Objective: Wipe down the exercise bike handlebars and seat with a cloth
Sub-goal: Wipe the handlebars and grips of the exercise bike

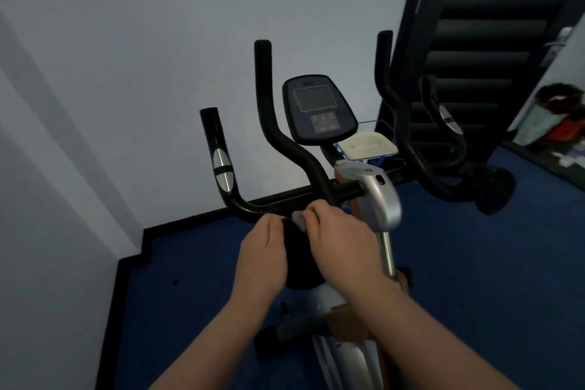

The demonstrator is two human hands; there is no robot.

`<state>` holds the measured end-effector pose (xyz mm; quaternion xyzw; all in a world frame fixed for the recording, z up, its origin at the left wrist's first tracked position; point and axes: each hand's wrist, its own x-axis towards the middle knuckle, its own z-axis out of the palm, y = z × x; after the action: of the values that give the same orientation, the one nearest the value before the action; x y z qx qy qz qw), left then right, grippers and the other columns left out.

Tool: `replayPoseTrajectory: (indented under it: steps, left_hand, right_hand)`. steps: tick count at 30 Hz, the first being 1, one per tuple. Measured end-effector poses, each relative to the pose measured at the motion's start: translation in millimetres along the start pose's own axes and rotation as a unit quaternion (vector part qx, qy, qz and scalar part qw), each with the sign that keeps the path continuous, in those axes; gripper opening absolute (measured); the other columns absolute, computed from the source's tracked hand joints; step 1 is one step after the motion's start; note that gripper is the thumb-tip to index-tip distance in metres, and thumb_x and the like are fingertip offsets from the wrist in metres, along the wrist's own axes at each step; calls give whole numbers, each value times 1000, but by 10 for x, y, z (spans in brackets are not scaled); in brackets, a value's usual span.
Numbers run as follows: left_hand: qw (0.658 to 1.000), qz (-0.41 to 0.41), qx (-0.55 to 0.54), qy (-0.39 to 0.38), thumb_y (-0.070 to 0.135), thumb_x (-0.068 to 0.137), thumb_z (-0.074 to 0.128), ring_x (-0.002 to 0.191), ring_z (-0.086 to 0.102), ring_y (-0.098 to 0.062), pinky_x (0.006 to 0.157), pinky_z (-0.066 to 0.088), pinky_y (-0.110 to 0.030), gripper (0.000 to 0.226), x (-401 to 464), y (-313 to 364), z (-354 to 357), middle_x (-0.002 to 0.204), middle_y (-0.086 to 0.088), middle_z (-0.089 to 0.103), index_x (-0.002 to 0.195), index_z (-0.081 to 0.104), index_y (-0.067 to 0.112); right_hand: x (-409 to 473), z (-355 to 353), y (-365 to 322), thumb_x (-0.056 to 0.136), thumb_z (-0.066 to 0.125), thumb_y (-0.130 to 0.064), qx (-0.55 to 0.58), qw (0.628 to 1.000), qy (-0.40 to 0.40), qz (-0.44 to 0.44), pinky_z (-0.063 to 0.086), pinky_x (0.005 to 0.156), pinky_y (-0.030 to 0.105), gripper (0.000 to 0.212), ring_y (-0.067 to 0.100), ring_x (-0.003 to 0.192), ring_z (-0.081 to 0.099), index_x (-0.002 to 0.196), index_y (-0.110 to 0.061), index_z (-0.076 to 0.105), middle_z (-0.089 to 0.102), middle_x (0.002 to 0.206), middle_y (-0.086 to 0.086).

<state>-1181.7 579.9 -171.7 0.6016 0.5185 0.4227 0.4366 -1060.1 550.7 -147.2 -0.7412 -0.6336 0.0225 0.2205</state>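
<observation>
Right hand [340,239] pinching crumpled grey cloth [299,221], curved black handlebars [285,142]

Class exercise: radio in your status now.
Left hand and right hand both gripping small grey cloth. Cloth at black tubular handlebars. Nothing obstructing.

Home room: exercise bike [316,149], blue carpet [474,263].

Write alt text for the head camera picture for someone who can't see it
Two hands meet at an exercise bike's black handlebars: the right hand pinches a small grey cloth beside the left hand. The console stands behind, over blue floor.
</observation>
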Motion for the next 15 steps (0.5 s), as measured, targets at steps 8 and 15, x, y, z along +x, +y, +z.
replayPoseTrajectory:
  steps: [8,15]
  left_hand:
    - [994,42,54,-80,31,103,31,65,53,-9,64,45,-40,33,74,15,-98,78,-5,60,83,55,20]
    - [991,48,32,-119,30,103,32,67,57,-15,64,48,-41,28,93,-18,-114,78,-2,61,86,54,26]
  right_hand:
    - [226,-62,-59,102,32,-33,-29,998,-48,35,35,61,32,27,25,81,62,93,-18,52,61,84,0]
    - [-417,353,-274,97,28,-43,236,937,211,149,49,82,28,36,3,101,54,127,-38,48,57,110,-18]
